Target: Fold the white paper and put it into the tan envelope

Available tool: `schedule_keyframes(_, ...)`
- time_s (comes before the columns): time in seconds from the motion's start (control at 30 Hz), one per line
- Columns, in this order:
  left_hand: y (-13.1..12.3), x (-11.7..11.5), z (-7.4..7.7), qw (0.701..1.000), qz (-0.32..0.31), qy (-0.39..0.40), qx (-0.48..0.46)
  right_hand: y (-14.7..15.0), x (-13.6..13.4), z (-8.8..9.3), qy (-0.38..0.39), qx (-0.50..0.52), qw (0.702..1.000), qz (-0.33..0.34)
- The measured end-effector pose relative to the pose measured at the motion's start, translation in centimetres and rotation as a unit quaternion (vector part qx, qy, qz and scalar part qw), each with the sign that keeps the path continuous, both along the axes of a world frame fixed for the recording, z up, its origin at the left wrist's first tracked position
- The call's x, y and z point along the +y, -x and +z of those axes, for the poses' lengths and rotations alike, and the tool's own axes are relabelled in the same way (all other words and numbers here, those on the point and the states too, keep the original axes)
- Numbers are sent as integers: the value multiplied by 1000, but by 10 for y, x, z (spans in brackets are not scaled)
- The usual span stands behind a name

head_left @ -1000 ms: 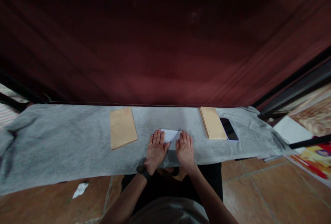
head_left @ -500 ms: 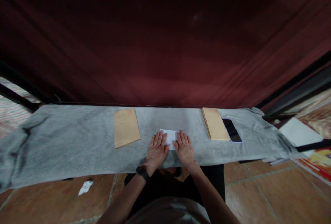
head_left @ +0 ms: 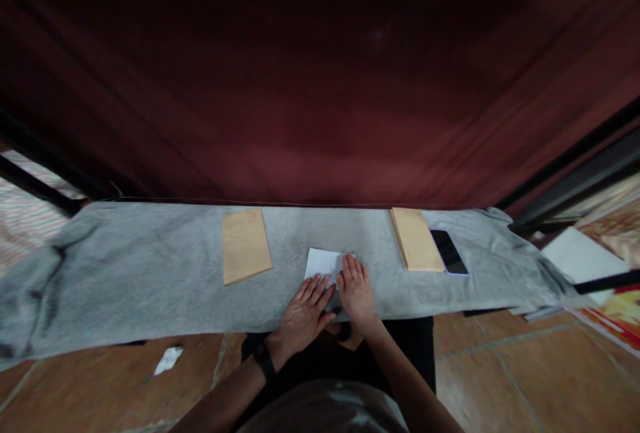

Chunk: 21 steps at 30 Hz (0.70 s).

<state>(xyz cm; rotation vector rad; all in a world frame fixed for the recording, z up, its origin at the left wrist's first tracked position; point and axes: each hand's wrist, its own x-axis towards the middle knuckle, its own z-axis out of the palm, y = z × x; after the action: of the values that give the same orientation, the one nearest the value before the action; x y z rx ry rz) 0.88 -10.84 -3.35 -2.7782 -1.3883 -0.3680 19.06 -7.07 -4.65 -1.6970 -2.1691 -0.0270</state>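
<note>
White paper [head_left: 323, 263] on grey bench [head_left: 150, 279]: left hand [head_left: 304, 313] slid back toward 6 o'clock, fingers flat, right hand [head_left: 356, 289] still pressing, crease looks set

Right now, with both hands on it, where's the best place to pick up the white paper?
Likely its far left corner. The white paper lies flat on the grey cloth, with the left hand and right hand covering its near edge and right side. Come from the far left, slide a fingertip under and pinch.

White paper [head_left: 323, 263] flat on cloth.
</note>
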Motion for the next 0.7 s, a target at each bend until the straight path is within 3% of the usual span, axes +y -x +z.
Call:
schedule_keyframes(0.17, 2, -1, 2, 1000, -15, 6, 4, -1, -27, -3, 19, -1, 994, 111)
schedule_keyframes(0.37, 13, -4, 7, 1000, -24, 8, -10, -19, -37, -5, 4, -26, 993, 116)
schedule_keyframes(0.7, 34, -15, 5, 999, 46, 1, -11, -45, -47, -8, -2, -43, 994, 97)
